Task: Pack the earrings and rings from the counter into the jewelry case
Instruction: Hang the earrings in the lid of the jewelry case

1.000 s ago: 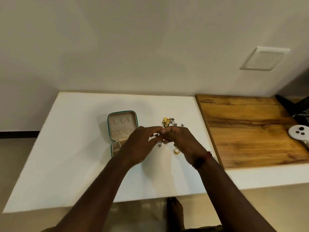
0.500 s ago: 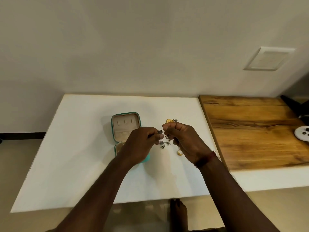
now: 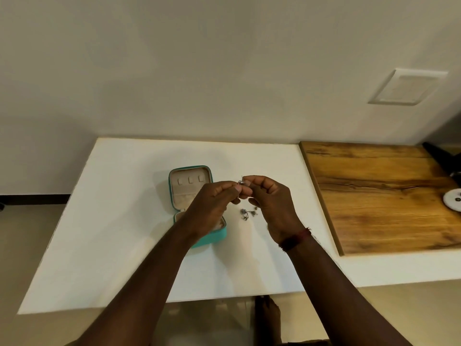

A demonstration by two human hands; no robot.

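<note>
A teal jewelry case lies open on the white counter, its beige lid up and its tray partly hidden under my left hand. My left hand and my right hand meet above the counter, fingertips pinched together on a small silver earring. A small heap of silver earrings lies on the counter between my hands, just right of the case. The gold pieces are hidden behind my hands.
A wooden board covers the counter to the right, with a white round object and a dark object at its far right. A wall plate sits on the wall. A bare foot shows below the counter edge.
Both hands have lifted slightly with the silver earring pinched between them. The view has shifted, and the gold pieces and the ring on the counter are now covered by my hands.
</note>
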